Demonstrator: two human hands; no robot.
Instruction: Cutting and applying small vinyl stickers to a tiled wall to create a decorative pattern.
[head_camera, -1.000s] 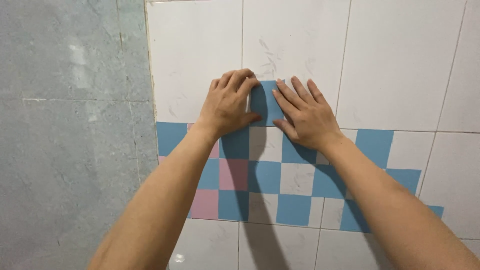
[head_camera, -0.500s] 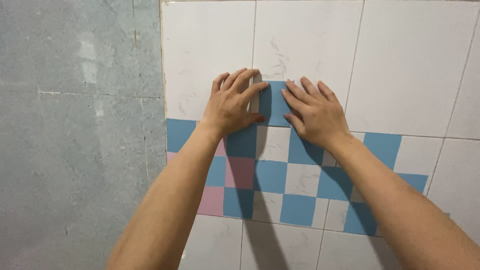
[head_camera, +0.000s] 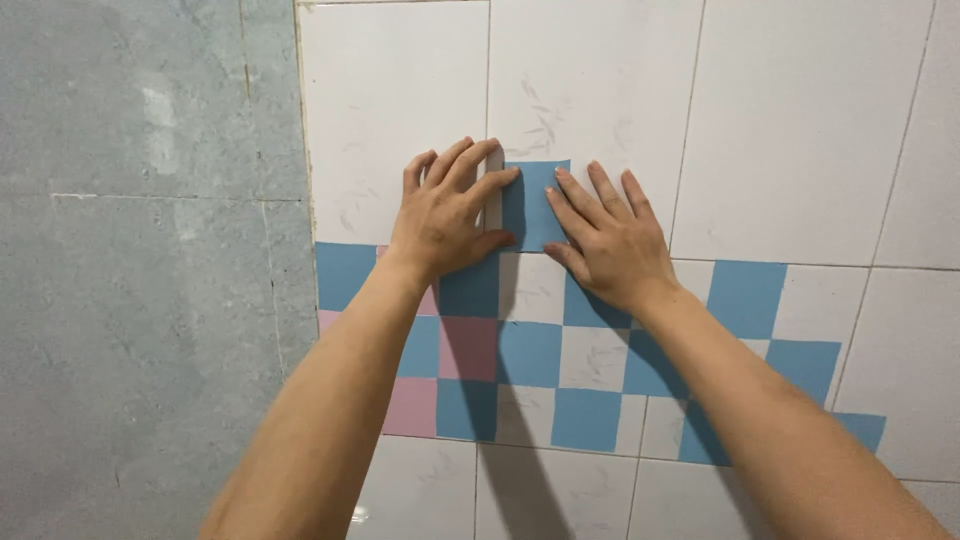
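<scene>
White tiled wall (head_camera: 800, 120): our left hand (head_camera: 445, 215) and right hand (head_camera: 610, 240), fingers released flat, flank and press blue square sticker (head_camera: 535, 205).

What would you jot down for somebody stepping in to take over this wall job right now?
Left hand: flat on the wall, fingertips on the left edge of the small blue square sticker.
Right hand: flat, fingers on its right edge.
The sticker sits on a large white wall tile, just above the blue, pink and white checkered band.
Done: several rows of squares are up.
Left: this square is under both hands, not yet released.
</scene>
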